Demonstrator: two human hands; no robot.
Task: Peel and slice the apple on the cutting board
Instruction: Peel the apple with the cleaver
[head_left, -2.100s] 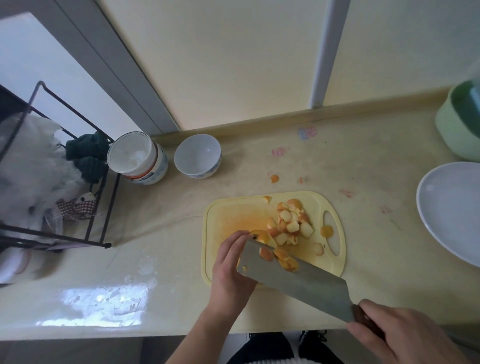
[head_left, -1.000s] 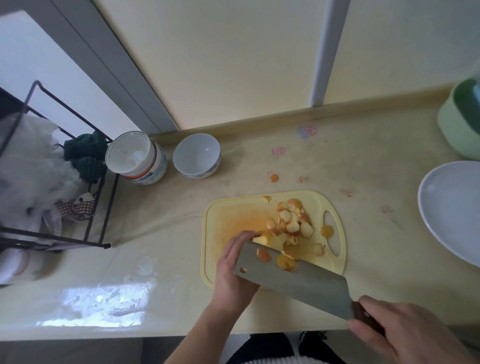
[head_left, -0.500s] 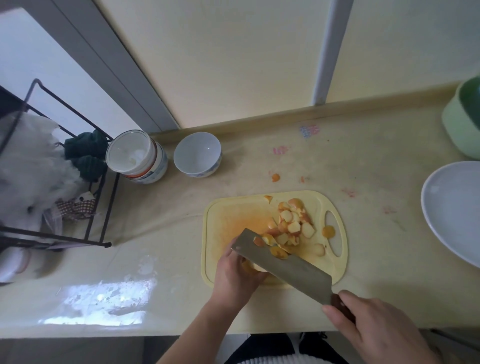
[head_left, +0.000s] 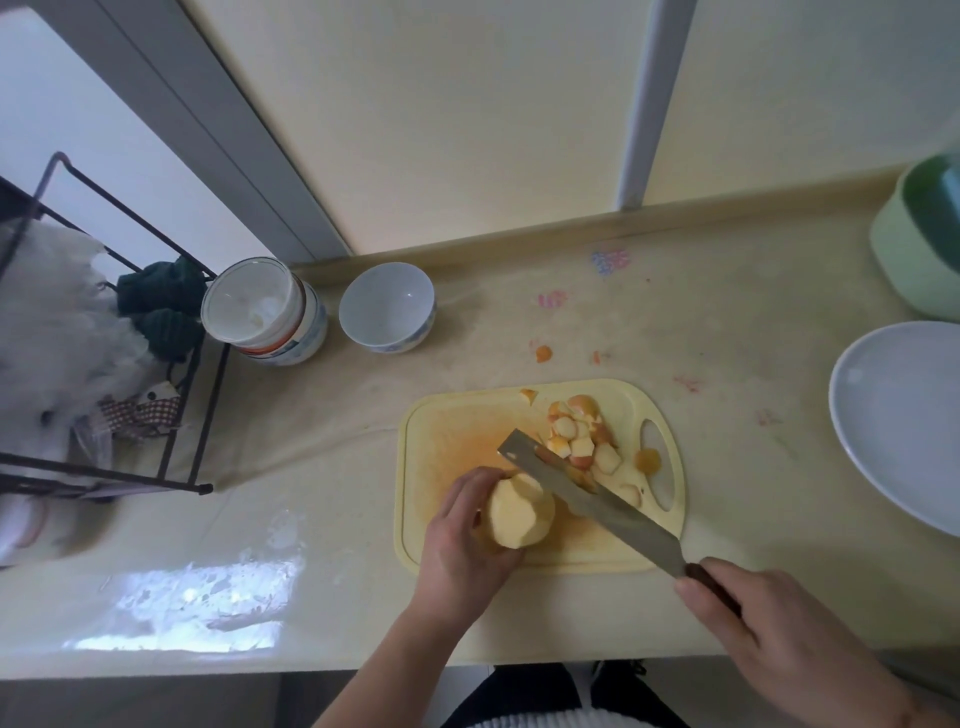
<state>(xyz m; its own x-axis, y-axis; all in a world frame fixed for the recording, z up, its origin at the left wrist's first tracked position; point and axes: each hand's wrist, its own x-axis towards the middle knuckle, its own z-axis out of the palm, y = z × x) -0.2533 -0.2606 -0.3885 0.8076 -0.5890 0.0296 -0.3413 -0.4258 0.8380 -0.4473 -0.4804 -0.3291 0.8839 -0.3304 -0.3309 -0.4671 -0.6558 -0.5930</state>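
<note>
Black wire makes up the one rack (head_left: 171, 426) at the far left, with white and dark green cloths bunched in it. Next along the beige counter (head_left: 322, 457) stand one white tub (head_left: 262, 312) and one pale bowl (head_left: 387, 306), side by side near the back wall.

One yellow cutting board (head_left: 447, 436) lies in the middle. The left hand (head_left: 462, 540) curls its fingers round one peeled apple (head_left: 519, 512), holding it at the near left part of the board. One cleaver (head_left: 587, 499) slants across the board, its tip just left of the pile of cut pieces (head_left: 579, 436) at the board's far right; the pieces overlap too much for an exact count. The right hand (head_left: 769, 654) grips the cleaver's dark handle off the board's near right corner. One orange scrap (head_left: 543, 353) lies on the counter beyond the board.

At the right edge sit one white plate (head_left: 883, 426) and, behind it, one pale green container (head_left: 914, 249).

Half a second ago the blade covered the left hand's fingers and hid the fruit; now the blade lies further back and to the right, and the whole peeled apple shows in the hand. The pile, bowl, tub and plate have stayed put.
</note>
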